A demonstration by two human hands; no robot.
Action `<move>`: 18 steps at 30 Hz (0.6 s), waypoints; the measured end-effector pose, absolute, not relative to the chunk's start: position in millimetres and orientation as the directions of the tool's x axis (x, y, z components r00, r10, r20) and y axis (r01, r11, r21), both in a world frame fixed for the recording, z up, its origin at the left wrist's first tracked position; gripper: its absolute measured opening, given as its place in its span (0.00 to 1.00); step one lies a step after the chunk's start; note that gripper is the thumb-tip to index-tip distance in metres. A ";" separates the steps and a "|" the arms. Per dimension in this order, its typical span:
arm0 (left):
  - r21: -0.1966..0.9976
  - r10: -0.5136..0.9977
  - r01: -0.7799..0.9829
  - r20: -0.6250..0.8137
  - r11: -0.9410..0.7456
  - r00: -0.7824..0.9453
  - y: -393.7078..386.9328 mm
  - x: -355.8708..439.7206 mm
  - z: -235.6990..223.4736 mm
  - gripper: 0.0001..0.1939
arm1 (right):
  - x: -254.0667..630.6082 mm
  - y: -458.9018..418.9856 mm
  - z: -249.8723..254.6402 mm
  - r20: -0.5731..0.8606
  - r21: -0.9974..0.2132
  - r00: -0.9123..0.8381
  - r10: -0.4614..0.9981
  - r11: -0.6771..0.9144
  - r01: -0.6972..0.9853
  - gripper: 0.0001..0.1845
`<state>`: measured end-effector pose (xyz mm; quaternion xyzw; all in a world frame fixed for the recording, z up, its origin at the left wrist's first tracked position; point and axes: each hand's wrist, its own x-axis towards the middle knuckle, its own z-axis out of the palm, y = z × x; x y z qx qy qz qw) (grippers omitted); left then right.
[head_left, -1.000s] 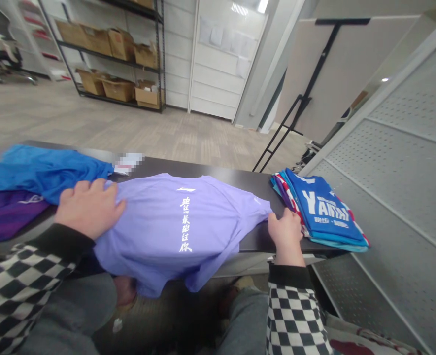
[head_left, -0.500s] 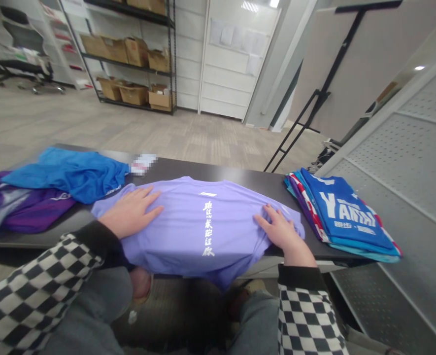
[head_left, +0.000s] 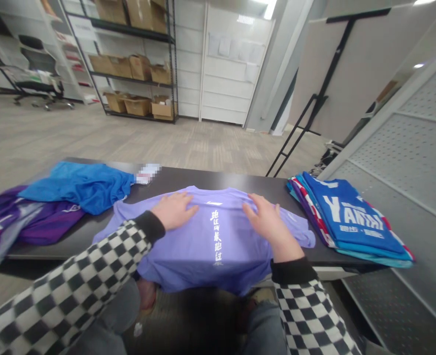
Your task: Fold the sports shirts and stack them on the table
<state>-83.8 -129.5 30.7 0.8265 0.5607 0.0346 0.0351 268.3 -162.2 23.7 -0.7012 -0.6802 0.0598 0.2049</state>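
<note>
Spread out on the smooth, dark grey table (head_left: 232,180), with the neck toward the far side and the lower part hanging over the near edge: a lavender, short-sleeved fabric T-shirt (head_left: 188,246). Along its middle, a vertical column of white Chinese characters (head_left: 217,236). Resting on the upper part of this T-shirt, left of the characters: the bare left hand (head_left: 175,211), with palm down, fingers extended and thumb apart. Laid similarly on the other side, near the shoulder: the bare right hand (head_left: 267,222), with fingers stretched forward and thumb turned inward. In both cases, a loose, unclosed grip, with nothing held, only flat contact with the cloth. Impossible to tell the pressure of the palms. At the left end of the table, a crumpled bright-blue garment (head_left: 88,185), partly over a crumpled purple garment (head_left: 58,224). At the right end, a neat stack of folded garments, with a royal-blue, white-lettered shirt (head_left: 347,209) on top.
</note>
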 end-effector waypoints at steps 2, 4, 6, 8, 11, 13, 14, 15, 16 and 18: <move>0.157 0.923 0.919 -0.076 -0.361 0.376 -111.4 -57.3 19.9 0.38 | 252.7 -147.9 15.9 0.079 -0.338 0.016 0.997 0.011 0.941 0.33; 0.170 0.928 0.926 -0.106 -0.338 0.358 -93.2 -37.8 8.2 0.42 | 248.1 -131.2 5.5 -0.024 -0.276 -0.001 1.000 -0.005 0.961 0.40; 0.177 0.933 0.925 -0.072 -0.337 0.354 -76.3 -25.4 -0.9 0.44 | 255.0 -113.5 -1.6 -0.067 -0.221 0.001 0.998 -0.016 0.975 0.45; 0.188 0.932 0.919 -0.041 -0.346 0.359 -60.7 -17.8 -6.7 0.45 | 268.5 -96.2 -3.1 -0.074 -0.195 -0.003 0.997 -0.012 0.981 0.46; 0.197 0.927 0.910 -0.018 -0.364 0.375 -38.6 -9.1 -10.6 0.47 | 286.5 -73.8 0.3 -0.062 -0.170 -0.018 0.998 0.007 0.985 0.46; 0.205 0.927 0.908 -0.011 -0.366 0.376 -24.9 -3.6 -11.9 0.47 | 292.0 -62.0 1.5 -0.053 -0.155 -0.005 0.999 -0.003 0.988 0.45; 0.211 0.928 0.908 -0.011 -0.363 0.373 -18.7 -1.1 -12.5 0.47 | 293.0 -57.2 1.3 -0.051 -0.150 0.004 0.999 -0.011 0.989 0.45; 0.219 0.929 0.907 -0.012 -0.359 0.371 -13.3 1.2 -13.0 0.47 | 293.4 -53.0 0.6 -0.051 -0.148 0.010 0.999 -0.017 0.989 0.45; 0.225 0.930 0.907 -0.015 -0.355 0.367 -8.6 3.1 -13.5 0.47 | 293.5 -49.5 -0.3 -0.051 -0.146 0.010 0.999 -0.017 0.989 0.46; 0.231 0.932 0.909 -0.021 -0.347 0.362 -2.1 5.6 -14.2 0.47 | 293.5 -44.1 -2.3 -0.056 -0.145 0.001 0.998 -0.009 0.989 0.46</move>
